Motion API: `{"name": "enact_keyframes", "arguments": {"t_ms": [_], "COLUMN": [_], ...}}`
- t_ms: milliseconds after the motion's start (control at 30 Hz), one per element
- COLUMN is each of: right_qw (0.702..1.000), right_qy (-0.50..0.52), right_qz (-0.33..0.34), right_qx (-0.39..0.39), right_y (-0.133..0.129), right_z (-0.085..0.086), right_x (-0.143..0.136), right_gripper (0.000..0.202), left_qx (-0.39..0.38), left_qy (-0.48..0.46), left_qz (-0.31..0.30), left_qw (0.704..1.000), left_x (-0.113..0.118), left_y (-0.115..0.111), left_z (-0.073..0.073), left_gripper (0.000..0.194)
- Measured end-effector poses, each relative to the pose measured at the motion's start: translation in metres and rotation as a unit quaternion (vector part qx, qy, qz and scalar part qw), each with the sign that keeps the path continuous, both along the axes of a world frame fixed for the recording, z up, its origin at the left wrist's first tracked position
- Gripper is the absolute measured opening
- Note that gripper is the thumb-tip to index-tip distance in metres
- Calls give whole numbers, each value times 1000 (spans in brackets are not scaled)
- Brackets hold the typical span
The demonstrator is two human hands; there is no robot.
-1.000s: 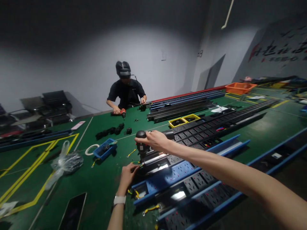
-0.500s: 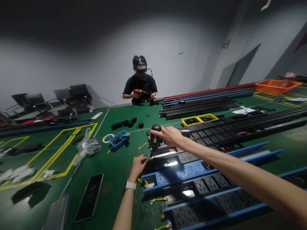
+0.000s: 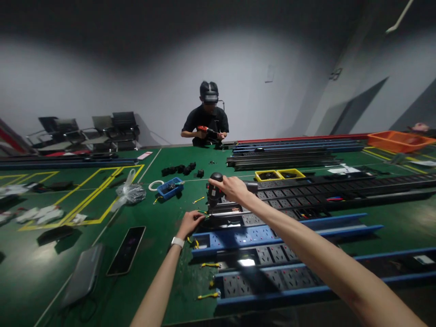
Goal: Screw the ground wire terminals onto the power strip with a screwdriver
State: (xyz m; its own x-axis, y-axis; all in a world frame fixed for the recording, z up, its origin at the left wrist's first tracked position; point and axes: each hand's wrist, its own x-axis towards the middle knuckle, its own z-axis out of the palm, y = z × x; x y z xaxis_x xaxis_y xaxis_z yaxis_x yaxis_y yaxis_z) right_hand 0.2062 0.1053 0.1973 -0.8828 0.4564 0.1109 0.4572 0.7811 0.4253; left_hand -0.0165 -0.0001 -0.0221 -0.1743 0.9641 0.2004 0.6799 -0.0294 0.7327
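— Where was the screwdriver?
— Gripped in right hand (image 3: pixel 232 188), electric screwdriver (image 3: pixel 214 190) upright, tip down on end of black power strip (image 3: pixel 235 213). Left hand (image 3: pixel 191 222) just beside that end, fingers curled against it; cannot tell any grip.
— Counted what?
— Two yellow trays (image 3: pixel 282 174), one blue bin (image 3: pixel 169 188), one phone (image 3: pixel 126 250).

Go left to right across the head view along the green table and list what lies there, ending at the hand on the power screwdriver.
Grey device → phone lying flat → clear plastic bag → white ring → small blue tray → left hand → power screwdriver → right hand, closed on the screwdriver's grip.
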Motion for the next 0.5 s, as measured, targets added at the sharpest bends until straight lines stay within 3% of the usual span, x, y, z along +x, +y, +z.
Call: {"name": "enact_keyframes", "arguments": {"t_ms": [233, 500], "right_qw": [1000, 999], "right_qy": [-1, -11], "right_qz": [11, 42], "right_qx": [3, -24], "right_y": [-20, -34], "right_z": [4, 16], "right_x": [-5, -22], "right_gripper": [81, 86], "left_qx": [-4, -80], "left_qy": [-7, -3], "left_qz": [7, -78], "left_qw": [1000, 994], "left_x": [2, -13], "left_y": [-3, 5], "left_z": [6, 26], "left_gripper": [40, 53]}}
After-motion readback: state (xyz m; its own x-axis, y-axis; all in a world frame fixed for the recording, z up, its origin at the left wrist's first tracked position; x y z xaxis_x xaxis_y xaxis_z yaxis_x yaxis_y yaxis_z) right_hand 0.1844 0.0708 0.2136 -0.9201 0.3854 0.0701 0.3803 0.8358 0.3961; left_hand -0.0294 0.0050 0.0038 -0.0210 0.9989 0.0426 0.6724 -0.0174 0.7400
